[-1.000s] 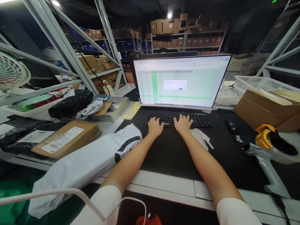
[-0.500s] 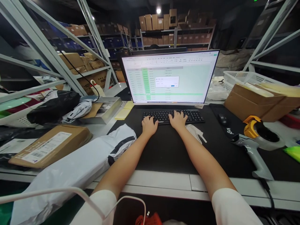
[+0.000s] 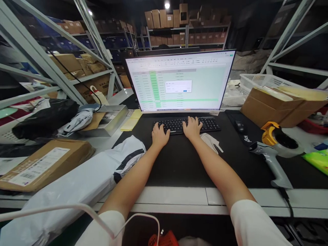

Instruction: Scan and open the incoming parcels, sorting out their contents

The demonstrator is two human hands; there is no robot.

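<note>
Both of my hands rest on a black keyboard (image 3: 210, 123) at the middle of a black desk mat (image 3: 184, 164). My left hand (image 3: 160, 134) lies on the keyboard's left part, fingers spread over the keys. My right hand (image 3: 192, 127) sits on the middle keys, fingers apart too. Neither hand holds anything. Behind the keyboard stands a wide monitor (image 3: 179, 82) showing a green and white table with a small dialog box in it. A folded white paper (image 3: 211, 142) lies just right of my right wrist.
A white poly mailer (image 3: 77, 184) and a labelled brown parcel (image 3: 38, 167) lie left of my arms. A barcode scanner (image 3: 271, 157), a yellow tape dispenser (image 3: 276, 140), a black mouse (image 3: 239, 126) and an open cardboard box (image 3: 276, 106) sit on the right. Metal shelving with cartons surrounds the desk.
The view has shifted, so the desk's things sit further left and higher in the frame. My hands stay on the keyboard, with only small finger movements.
</note>
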